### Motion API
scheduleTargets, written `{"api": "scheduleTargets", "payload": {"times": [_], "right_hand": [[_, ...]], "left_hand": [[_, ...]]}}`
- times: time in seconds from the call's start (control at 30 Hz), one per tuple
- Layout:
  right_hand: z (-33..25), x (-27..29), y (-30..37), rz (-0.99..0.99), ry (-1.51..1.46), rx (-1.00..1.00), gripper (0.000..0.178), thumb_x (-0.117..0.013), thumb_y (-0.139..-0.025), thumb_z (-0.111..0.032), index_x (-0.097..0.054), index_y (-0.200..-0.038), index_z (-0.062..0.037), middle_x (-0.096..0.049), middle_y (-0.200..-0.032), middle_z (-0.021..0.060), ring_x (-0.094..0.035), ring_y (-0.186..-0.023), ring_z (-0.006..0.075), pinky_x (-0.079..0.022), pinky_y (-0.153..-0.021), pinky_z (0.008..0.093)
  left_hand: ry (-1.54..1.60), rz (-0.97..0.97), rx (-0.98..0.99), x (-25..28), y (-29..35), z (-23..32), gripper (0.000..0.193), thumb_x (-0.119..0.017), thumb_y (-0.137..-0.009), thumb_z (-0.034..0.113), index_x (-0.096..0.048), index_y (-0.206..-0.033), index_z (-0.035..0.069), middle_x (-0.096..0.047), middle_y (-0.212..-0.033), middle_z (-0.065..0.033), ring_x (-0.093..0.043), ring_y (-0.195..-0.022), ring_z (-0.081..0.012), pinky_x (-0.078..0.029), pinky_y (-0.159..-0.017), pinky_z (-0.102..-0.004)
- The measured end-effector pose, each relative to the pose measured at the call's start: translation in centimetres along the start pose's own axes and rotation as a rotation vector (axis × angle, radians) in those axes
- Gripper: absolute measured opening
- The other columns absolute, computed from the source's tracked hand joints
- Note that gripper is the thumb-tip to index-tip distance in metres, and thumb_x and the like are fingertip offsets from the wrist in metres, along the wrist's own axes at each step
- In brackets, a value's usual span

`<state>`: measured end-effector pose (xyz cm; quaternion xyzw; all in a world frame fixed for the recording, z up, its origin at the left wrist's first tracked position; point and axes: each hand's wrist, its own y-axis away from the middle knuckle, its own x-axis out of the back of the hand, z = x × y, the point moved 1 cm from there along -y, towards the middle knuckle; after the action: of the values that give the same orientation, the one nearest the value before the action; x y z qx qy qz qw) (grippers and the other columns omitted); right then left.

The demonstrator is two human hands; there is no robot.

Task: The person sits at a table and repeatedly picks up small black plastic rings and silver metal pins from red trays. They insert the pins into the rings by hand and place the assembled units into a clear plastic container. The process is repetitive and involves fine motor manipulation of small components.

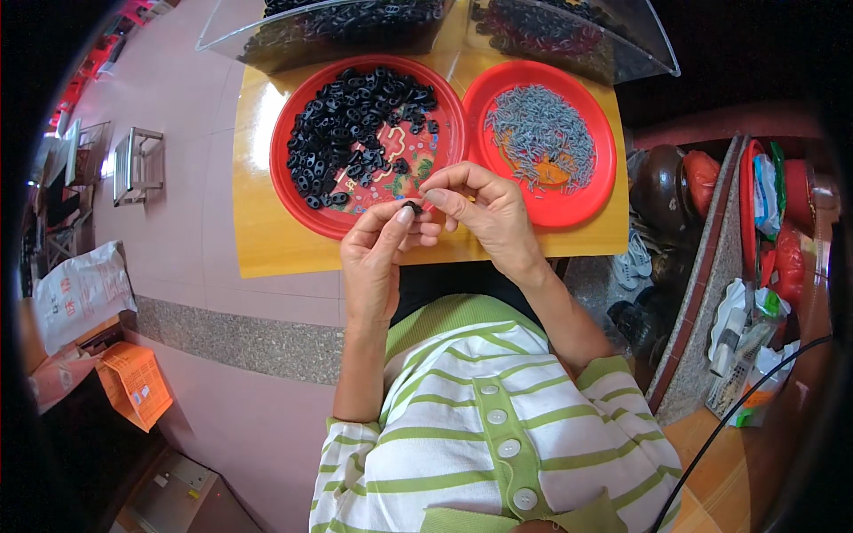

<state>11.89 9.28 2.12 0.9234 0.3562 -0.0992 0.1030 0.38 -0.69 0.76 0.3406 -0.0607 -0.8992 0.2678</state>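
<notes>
My left hand [373, 253] pinches a small black plastic piece [412, 208] between thumb and fingers, above the near rim of the left tray. Close against it, my right hand [493, 213] has thumb and forefinger pressed together; whatever is between those fingertips is too small to make out. Beneath and beyond the hands lies a round red tray [279, 147] with a printed floral bottom, heaped with black plastic pieces [333, 129] that have two holes. To its right, a second red tray [608, 164] holds a pile of thin grey screw-like pins [544, 129].
Both trays rest on a yellow-brown table [258, 244]. Behind them stand two clear bins [355, 31] [569, 40] of small dark parts. A metal stool [135, 166] is on the left floor. Shoes [633, 262], a low wall [702, 258] and a black cable [742, 401] are at right.
</notes>
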Motion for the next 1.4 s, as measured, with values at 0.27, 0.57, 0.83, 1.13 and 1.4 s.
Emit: {"api": "scheduleTargets", "payload": {"times": [0.27,0.57,0.83,1.13,1.4], "right_hand": [[0.1,-0.3,-0.1,-0.036,0.014,-0.006,0.013,-0.061,-0.088,-0.01,-0.062,-0.097,-0.0006,-0.062,-0.09,0.0018,-0.057,-0.08,0.0054,-0.047,-0.069,0.0199],[1.7,-0.9,-0.2,0.039,0.07,0.146,0.009,-0.06,-0.087,-0.004,-0.061,-0.093,0.0021,-0.062,-0.087,0.0036,-0.058,-0.073,0.0064,-0.049,-0.064,0.0208],[1.9,-1.5,-0.4,-0.02,0.013,0.09,0.006,-0.059,-0.088,-0.004,-0.061,-0.091,0.0015,-0.063,-0.083,0.0039,-0.059,-0.069,0.0062,-0.049,-0.062,0.0198],[0.7,-2.8,-2.5,-0.172,0.053,-0.03,0.018,-0.058,-0.091,-0.015,-0.064,-0.099,0.0,-0.063,-0.078,0.0011,-0.056,-0.066,0.0039,-0.046,-0.058,0.0179],[3.0,-5.7,-6.3,-0.208,0.871,0.419,0.016,-0.064,-0.079,-0.012,-0.064,-0.093,-0.0033,-0.06,-0.084,0.0102,-0.06,-0.074,0.0249,-0.047,-0.065,0.0347]], "left_hand": [[0.004,0.012,-0.008,0.2,-0.2,0.0,0.012,-0.056,-0.089,0.005,-0.06,-0.097,-0.004,-0.066,-0.083,-0.0131,-0.065,-0.071,-0.017,-0.054,-0.064,-0.0256],[-0.095,0.034,-0.031,-0.1,-0.4,0.0,0.013,-0.058,-0.089,0.007,-0.061,-0.093,-0.004,-0.066,-0.078,-0.0104,-0.062,-0.065,-0.0131,-0.051,-0.061,-0.0233],[-0.163,0.007,-0.036,1.1,-0.4,0.2,0.014,-0.058,-0.089,0.008,-0.061,-0.093,-0.005,-0.065,-0.077,-0.0102,-0.062,-0.067,-0.0125,-0.05,-0.061,-0.023],[0.056,0.076,-0.02,2.7,0.1,0.7,0.014,-0.056,-0.09,0.009,-0.058,-0.097,-0.002,-0.063,-0.08,-0.0084,-0.059,-0.065,-0.0119,-0.048,-0.059,-0.0222],[0.067,0.048,-0.043,5.2,1.3,1.1,0.013,-0.058,-0.089,0.008,-0.059,-0.097,-0.002,-0.064,-0.083,-0.0117,-0.062,-0.067,-0.0153,-0.05,-0.06,-0.0251]]}}
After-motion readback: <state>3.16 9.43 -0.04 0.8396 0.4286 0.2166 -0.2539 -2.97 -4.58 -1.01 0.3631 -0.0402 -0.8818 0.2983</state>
